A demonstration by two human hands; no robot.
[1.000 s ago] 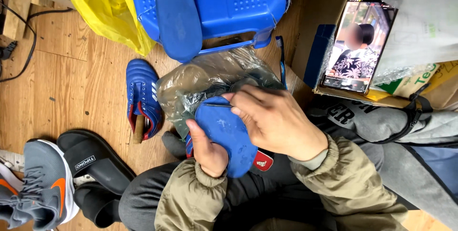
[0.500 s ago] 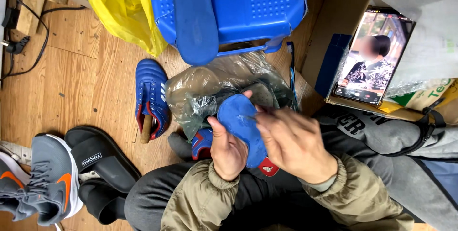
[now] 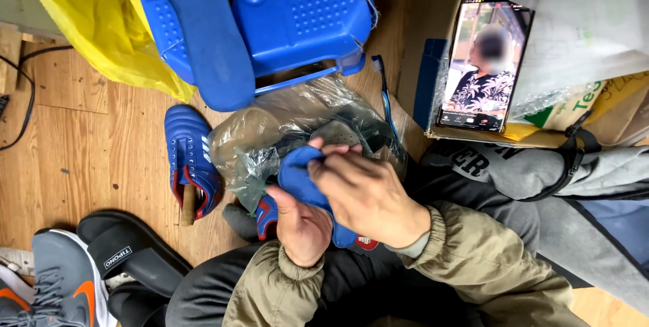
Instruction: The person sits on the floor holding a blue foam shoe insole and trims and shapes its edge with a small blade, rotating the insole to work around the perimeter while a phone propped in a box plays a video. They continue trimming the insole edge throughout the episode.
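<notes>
Resting between both hands' fingers (image 3: 336, 162): blue shoe (image 3: 297, 180)

A second blue shoe (image 3: 191, 162) lies on the wooden floor (image 3: 81, 158), just left of a crumpled clear plastic bag (image 3: 270, 139). Above them sits a blue plastic stool (image 3: 297, 13) with a blue insole (image 3: 206, 36) resting across it, and a yellow bag (image 3: 101, 23) beside it at the upper left. A black cable (image 3: 20, 107) runs along the left edge. At the lower left are a black slide sandal (image 3: 125, 253) and a grey sneaker (image 3: 64, 290) with orange trim. At the upper right, a phone (image 3: 483, 63) showing a video leans in a cardboard box (image 3: 608, 121). Grey clothing (image 3: 541, 185) lies below the box.
</notes>
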